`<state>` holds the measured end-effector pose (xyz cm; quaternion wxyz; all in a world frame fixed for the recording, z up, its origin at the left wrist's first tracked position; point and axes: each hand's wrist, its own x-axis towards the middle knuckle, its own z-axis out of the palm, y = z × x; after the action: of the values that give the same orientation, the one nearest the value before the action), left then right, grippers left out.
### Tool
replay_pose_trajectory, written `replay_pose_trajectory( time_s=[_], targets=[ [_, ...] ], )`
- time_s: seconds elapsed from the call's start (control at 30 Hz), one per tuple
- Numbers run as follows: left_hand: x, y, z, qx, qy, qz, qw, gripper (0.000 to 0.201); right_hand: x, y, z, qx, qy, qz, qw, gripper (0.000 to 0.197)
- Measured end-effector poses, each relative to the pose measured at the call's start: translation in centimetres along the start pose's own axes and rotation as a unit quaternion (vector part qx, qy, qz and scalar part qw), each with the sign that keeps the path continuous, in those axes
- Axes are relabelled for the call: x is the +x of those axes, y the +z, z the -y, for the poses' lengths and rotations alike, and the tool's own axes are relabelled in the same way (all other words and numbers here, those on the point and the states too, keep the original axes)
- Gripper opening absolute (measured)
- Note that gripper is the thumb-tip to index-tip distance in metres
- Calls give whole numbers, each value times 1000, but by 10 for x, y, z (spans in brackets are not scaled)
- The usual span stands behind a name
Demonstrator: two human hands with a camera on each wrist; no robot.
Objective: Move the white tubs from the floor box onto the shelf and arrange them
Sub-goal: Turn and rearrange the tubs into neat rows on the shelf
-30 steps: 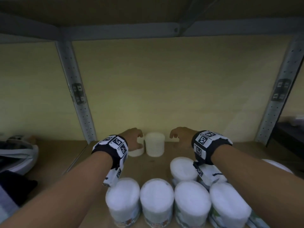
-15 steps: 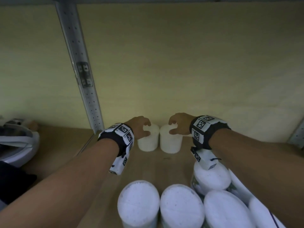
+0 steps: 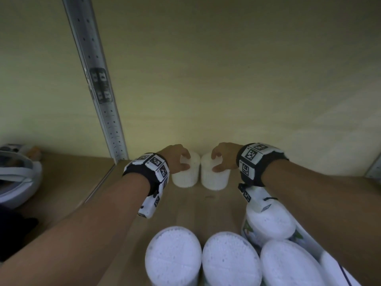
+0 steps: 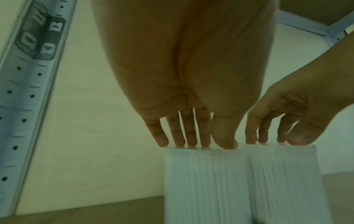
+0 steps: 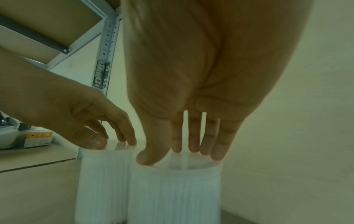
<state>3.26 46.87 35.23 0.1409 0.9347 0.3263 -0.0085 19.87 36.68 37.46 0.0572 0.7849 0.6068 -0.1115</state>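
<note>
At the back of the wooden shelf [image 3: 206, 205], close to the pale rear wall [image 3: 226, 79], two ribbed white tubs stand upright, side by side and touching or nearly so. The left hand [image 3: 175, 157] comes down from above onto the left tub [image 3: 185, 172]: four fingertips [image 4: 180, 142] and the thumb rest on its top rim, fingers bent downward around the lid edge, gripping it from above. The right hand [image 3: 224, 155] holds the right tub [image 3: 215, 175] in the same way, its thumb at the near rim and its fingers [image 5: 193, 145] planted on the lid further back. The two hands lie at about 12 o'clock from the head camera, near each other but apart.

Both wrists carry black bands with white blocks printed in black-and-white square markers [image 3: 250, 154].

Toward 6 o'clock, at the front of the shelf, a cluster of larger white tubs [image 3: 173, 256] stands with lids up, some showing printed labels on their sides. A perforated grey metal upright [image 3: 99, 89] rises at about 10 o'clock, bearing a dark label. Beyond it, at 9 o'clock, a white and grey object [image 3: 16, 174] lies on the neighbouring shelf section; what it is cannot be told.
</note>
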Motion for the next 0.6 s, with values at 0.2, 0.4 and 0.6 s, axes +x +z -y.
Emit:
replay_pose_trajectory(
  time_s=[0.2, 0.4, 0.6],
  targets=[
    [-1, 1, 0, -2, 1, -4, 1000, 42, -4, -5, 0, -14, -20, 10, 1000, 53],
    [1, 3, -1, -11, -4, -9, 1000, 41, -7, -11, -4, 10, -34, 38, 999, 57],
    [3, 2, -1, 0, -1, -6, 1000, 41, 2, -1, 0, -31, 42, 12, 999, 66]
  ],
)
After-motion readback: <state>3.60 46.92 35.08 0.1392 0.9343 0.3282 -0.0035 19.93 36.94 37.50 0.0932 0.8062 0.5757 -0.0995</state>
